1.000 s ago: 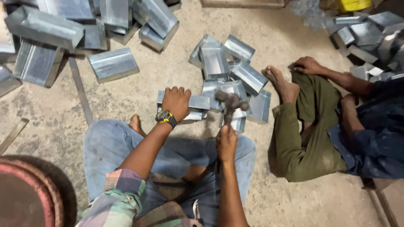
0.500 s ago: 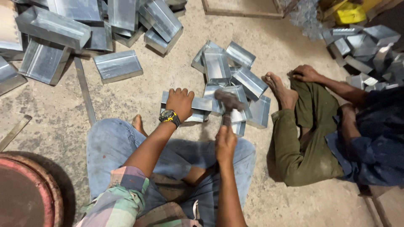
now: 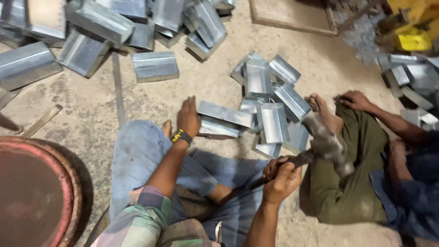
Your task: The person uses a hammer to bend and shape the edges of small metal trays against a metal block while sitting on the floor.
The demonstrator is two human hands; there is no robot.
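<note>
- Left hand (image 3: 188,118): flat, palm down, fingers spread and pointing away from the body; pressed on the near end of a folded sheet-metal piece (image 3: 224,120) lying on the concrete floor (image 3: 91,119). A dark wristband with yellow marks sits at the wrist.
- Folded sheet-metal piece: just in front of the person's knees, long axis running left to right and slightly away, its free end reaching toward the small pile of metal trays (image 3: 270,100).
- Right hand (image 3: 281,176): closed in a fist round the handle of a hammer (image 3: 327,144), raised above the lap.
- Hammer: head blurred, up and off to the right of the fist, over the other person's leg in this view; handle slants down-left to the grip. The held piece lies to the left and ahead of the hammer head; the left hand is much the nearer of the two to the piece, touching it, while the right is well apart.
- Small pile of metal trays: shallow rectangular grey pieces, overlapping, between the person and the seated co-worker.
- Co-worker (image 3: 361,183): sitting on the floor at right, olive trousers, bare foot (image 3: 322,110) beside the pile, one hand on own knee.
- Larger heap of metal boxes (image 3: 105,27): along the top left.
- Round rust-red rim (image 3: 68,183): lower left, partly out of view.
- Person's jeans (image 3: 137,151): legs folded on the floor.
</note>
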